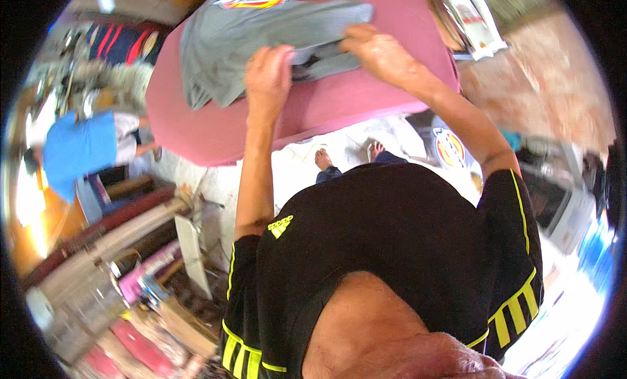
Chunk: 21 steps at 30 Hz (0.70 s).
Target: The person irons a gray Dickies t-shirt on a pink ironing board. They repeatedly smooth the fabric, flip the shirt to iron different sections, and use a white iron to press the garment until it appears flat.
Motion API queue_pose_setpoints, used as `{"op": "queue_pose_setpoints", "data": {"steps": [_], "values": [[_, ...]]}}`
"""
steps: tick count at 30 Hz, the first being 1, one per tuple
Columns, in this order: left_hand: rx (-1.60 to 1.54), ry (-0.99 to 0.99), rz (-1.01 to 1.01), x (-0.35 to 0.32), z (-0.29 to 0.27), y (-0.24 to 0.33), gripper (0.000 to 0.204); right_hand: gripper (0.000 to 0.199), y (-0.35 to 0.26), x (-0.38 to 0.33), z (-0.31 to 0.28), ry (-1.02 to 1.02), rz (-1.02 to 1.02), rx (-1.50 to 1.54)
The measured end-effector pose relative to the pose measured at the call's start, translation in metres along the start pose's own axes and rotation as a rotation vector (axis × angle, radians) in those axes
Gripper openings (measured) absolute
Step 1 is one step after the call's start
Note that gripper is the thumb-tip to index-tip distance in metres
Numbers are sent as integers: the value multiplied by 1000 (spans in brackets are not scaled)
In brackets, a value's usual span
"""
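A grey T-shirt (pixel 228 49) with a colourful printed badge lies across a padded table covered in pink cloth (pixel 196 134). My left hand (pixel 269 72) is closed on the shirt's near edge, fingertips pinched together. To its right, my right hand (pixel 379 52) pinches the same garment close to its right end. Between the two hands the cloth is lifted and folded, with a dark gap showing beneath. What lies inside that fold is hidden.
A white and metallic appliance, perhaps an iron (pixel 473 23), stands by the table's far right corner. Another badge-printed grey cloth (pixel 450 147) is low at the right. Left, a person in a blue top (pixel 81 150) bends near piled boards and boxes (pixel 186 323).
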State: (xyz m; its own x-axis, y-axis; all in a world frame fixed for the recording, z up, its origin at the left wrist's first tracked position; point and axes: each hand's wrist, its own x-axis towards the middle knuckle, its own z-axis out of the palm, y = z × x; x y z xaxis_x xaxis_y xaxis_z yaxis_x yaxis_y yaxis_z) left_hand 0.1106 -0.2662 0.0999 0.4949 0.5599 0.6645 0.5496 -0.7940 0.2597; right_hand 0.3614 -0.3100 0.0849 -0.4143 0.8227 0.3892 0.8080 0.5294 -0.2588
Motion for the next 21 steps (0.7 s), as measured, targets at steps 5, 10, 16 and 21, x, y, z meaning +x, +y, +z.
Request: {"op": "queue_pose_setpoints", "data": {"steps": [5, 10, 16, 21], "values": [[217, 44, -224, -35, 3, -46, 44, 27, -6, 37, -82, 202, -104, 26], [380, 275, -557, -75, -35, -109, 41, 20, 23, 65, -154, 185, -350, -62], [-227, 576, -758, -109, -84, -183, 30, 21, 22, 90, -229, 251, -344, -331], [-204, 576, -626, -48, -179, -121, 28, 40, 64, 125, -282, 259, -462, -579]]}}
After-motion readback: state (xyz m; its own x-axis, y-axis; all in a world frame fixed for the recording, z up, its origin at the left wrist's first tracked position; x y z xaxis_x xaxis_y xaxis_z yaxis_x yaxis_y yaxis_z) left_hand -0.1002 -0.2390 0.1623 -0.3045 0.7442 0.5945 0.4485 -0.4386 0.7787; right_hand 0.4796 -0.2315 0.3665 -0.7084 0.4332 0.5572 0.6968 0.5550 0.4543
